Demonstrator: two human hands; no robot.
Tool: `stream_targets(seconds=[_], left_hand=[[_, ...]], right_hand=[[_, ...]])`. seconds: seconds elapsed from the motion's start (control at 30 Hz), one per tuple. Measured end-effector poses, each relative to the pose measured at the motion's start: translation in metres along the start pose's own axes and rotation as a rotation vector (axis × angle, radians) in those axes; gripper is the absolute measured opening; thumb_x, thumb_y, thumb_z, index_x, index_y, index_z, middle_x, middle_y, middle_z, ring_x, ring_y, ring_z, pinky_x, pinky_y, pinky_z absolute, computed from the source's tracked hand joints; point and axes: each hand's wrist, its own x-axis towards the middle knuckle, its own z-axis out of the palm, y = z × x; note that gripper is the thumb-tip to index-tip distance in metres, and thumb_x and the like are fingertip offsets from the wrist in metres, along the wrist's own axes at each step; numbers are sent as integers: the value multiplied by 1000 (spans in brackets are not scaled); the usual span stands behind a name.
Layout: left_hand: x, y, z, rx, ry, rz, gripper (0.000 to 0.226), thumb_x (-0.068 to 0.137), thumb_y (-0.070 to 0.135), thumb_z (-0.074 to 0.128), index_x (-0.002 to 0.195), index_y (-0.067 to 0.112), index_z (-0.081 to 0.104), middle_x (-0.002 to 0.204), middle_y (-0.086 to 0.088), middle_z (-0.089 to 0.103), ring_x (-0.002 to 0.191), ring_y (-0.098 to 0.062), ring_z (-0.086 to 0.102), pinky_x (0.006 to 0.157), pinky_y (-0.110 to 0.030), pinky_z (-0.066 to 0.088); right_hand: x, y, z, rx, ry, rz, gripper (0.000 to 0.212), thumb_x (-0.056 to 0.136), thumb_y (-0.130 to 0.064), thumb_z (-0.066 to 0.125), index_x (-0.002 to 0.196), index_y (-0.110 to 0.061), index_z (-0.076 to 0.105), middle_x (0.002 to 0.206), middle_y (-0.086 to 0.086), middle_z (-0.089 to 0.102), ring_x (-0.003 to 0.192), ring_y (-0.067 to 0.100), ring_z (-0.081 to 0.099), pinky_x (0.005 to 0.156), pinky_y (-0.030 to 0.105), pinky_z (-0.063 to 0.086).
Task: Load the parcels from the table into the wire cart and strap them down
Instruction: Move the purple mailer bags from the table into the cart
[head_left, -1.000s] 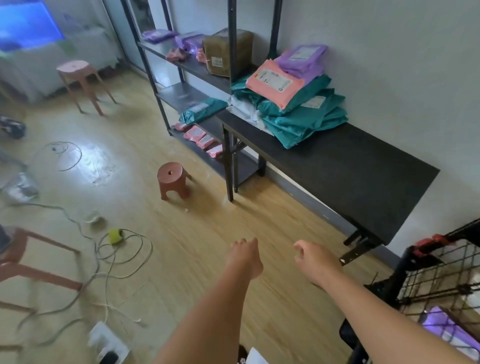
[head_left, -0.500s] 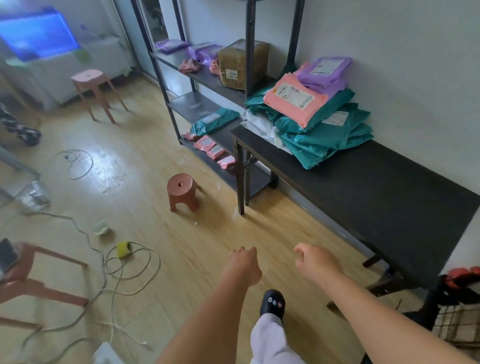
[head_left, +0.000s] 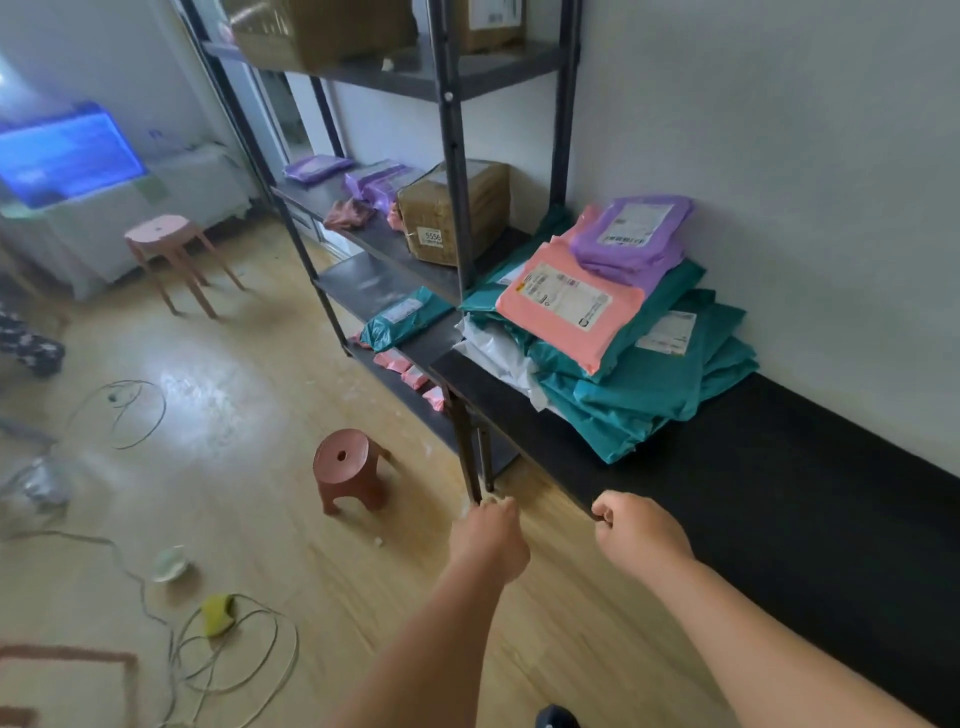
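**Two empty fists, a slippery stack yet to be reached**

Both hands are held out low in the foreground. The left hand (head_left: 488, 535) is curled into a fist with nothing in it, just in front of the foot of the table leg as seen from the head camera. The right hand (head_left: 636, 535) is likewise curled and empty, at the near edge of the black table (head_left: 779, 493). Nothing is gripped by either, so the reach for the next load is judged to be only starting.

Loose cables (head_left: 234, 649) are spread over the floor to the left, and a small brown stool (head_left: 348, 467) is set near the table leg. A foot could be caught on either once the arms are full and the floor is hidden by the load.

Farther along the table, well apart from the hands, the parcels are piled against the wall. Teal mailers (head_left: 623, 405) are stacked at the bottom, a white mailer (head_left: 493, 348) is pushed out at the table's far end, a pink mailer (head_left: 566, 306) is laid aslant on top, and a purple mailer (head_left: 631, 228) is set on that. The plastic looks slick and the layers are skewed. If the pile is lifted from below or tugged from one side, the top mailers are likely to be shed, and the white one could be dragged off the end.

Behind the pile, a metal rack (head_left: 452, 156) with a cardboard box (head_left: 452, 208) is seen; its contents could be mistaken for the table's load. The wire cart is not in view.
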Motion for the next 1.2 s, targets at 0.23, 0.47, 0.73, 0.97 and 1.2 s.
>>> stream_targets(seconds=[0.23, 0.47, 0.73, 0.97, 1.2], left_hand=[[46, 25, -39, -54, 190, 8, 35, 87, 7, 49, 118, 19, 62, 116, -1, 62, 110, -22, 58, 84, -34, 51], [96, 39, -87, -199, 349, -33, 24, 87, 11, 46, 102, 18, 63, 100, 2, 61, 92, -20, 57, 76, -35, 50], [173, 54, -153, -396, 577, -19, 9, 97, 20, 46, 100, 22, 55, 96, 9, 50, 87, -11, 47, 67, -25, 36], [246, 60, -198, -443, 543, 128, 19, 94, 19, 51, 111, 22, 59, 114, 6, 52, 109, -13, 45, 76, -26, 36], [297, 96, -230, -484, 468, 308, 21, 89, 12, 52, 107, 20, 60, 113, 2, 55, 107, -19, 49, 79, -32, 44]], right_hand=[[51, -11, -49, 135, 211, -23, 17, 96, -24, 48, 97, -25, 65, 92, -9, 68, 84, 14, 61, 69, 30, 50], [87, -27, -86, 253, 405, 9, 18, 93, -30, 53, 81, -24, 64, 71, -11, 65, 68, 10, 60, 60, 32, 52], [149, -42, -120, 362, 549, 155, 16, 93, -31, 54, 77, -30, 58, 76, -14, 63, 71, 10, 59, 59, 30, 48], [198, -52, -147, 492, 696, 342, 6, 93, -28, 56, 92, -23, 56, 88, -7, 63, 72, 14, 58, 54, 27, 38], [238, -54, -185, 573, 866, 426, 24, 90, -25, 59, 111, -15, 53, 113, 5, 55, 92, 23, 55, 68, 34, 42]])
